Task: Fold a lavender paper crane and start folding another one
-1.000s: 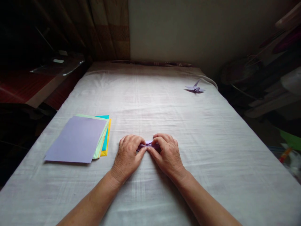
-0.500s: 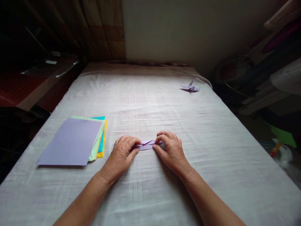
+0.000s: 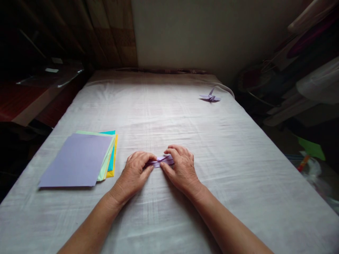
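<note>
A small piece of folded purple origami paper (image 3: 158, 164) lies low on the white sheet between my hands. My left hand (image 3: 137, 166) pinches its left end between thumb and fingers. On the other side, my right hand (image 3: 181, 167) is closed over the right part, its thumb pressing the front edge near the middle and its fingers curled above. Both ends of the paper are hidden under my fingers. Farther off, toward the right back, rests a folded purple paper crane (image 3: 210, 97), touched by neither hand.
Left of my hands is a stack of coloured paper squares (image 3: 75, 160), purple on top, with green, blue and yellow edges showing. A reddish-brown piece of furniture (image 3: 21, 102) with a clear plastic sleeve stands at the left. A green sheet (image 3: 311, 148) hangs beyond the right edge.
My right hand has slid left along the folded paper, its thumb now near the middle. My left hand keeps its hold. The whole view has shifted slightly.
</note>
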The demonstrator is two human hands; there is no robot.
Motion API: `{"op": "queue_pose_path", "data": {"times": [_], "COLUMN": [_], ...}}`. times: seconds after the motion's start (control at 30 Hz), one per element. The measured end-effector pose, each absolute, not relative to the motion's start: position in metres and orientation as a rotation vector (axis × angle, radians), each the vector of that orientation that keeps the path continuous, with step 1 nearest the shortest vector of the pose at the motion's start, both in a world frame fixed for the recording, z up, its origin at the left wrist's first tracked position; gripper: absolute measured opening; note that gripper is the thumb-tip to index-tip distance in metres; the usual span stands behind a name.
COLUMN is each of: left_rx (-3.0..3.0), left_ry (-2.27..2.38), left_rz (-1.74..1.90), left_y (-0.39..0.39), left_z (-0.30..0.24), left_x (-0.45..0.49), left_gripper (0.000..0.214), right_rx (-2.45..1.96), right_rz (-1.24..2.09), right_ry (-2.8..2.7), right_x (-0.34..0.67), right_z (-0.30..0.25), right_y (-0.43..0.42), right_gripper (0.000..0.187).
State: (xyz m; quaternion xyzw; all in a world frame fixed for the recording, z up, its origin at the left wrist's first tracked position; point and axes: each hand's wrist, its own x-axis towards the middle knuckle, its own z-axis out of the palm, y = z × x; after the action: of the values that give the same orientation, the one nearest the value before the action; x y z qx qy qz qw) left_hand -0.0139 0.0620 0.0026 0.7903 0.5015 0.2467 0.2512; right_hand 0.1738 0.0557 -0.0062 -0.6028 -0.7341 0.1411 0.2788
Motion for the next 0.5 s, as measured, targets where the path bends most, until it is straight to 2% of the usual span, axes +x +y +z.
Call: {"op": "queue_pose_path", "data": {"times": [0.5], "left_rx": [2.163], "left_ry": [1.198], "left_rz": [0.662], "left_y": [0.067], "left_z": [0.002], "left_x": [-0.029], "left_gripper": [0.027], "right_rx": [-1.540], "right_rz": [0.394], "right_ry": [-2.006], "right_x": [0.199], "right_z": [-0.010], "right_y": [0.057], "right_gripper": [0.028]}}
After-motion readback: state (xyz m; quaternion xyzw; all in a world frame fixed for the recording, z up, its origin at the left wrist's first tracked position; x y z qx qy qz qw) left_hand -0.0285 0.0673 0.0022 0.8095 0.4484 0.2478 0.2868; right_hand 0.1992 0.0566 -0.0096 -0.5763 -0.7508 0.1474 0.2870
